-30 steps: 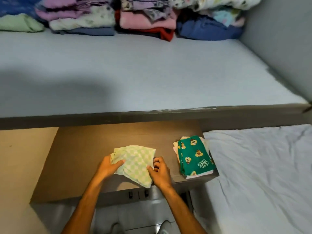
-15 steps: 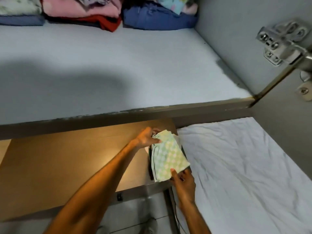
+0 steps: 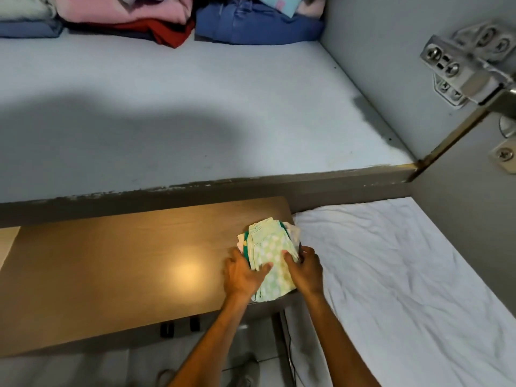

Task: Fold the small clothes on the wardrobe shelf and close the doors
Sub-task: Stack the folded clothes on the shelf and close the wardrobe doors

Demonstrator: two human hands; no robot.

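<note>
A folded pale green checked cloth [image 3: 271, 248] lies on top of a small stack at the right end of a wooden table [image 3: 111, 263]. Under it a dark green garment [image 3: 246, 245] shows as a thin edge, with white pieces at the far side. My left hand [image 3: 242, 276] clasps the stack's left side, thumb on the checked cloth. My right hand [image 3: 307, 268] clasps its right side, fingers pressing on top. The grey wardrobe shelf [image 3: 195, 107] runs above the table, bare at its front.
Folded pink, red and blue clothes [image 3: 167, 20] line the back of the shelf. A metal hinge [image 3: 460, 68] sits on the wardrobe's right wall, with the open door panel [image 3: 474, 219] below it. A bed with a white sheet [image 3: 405, 275] adjoins the table. Shoes [image 3: 245, 370] show on the floor.
The checked cloth went from the table's middle to the top of the green garment's stack at the right end. Both hands now clasp the stack's sides. The view shifted right.
</note>
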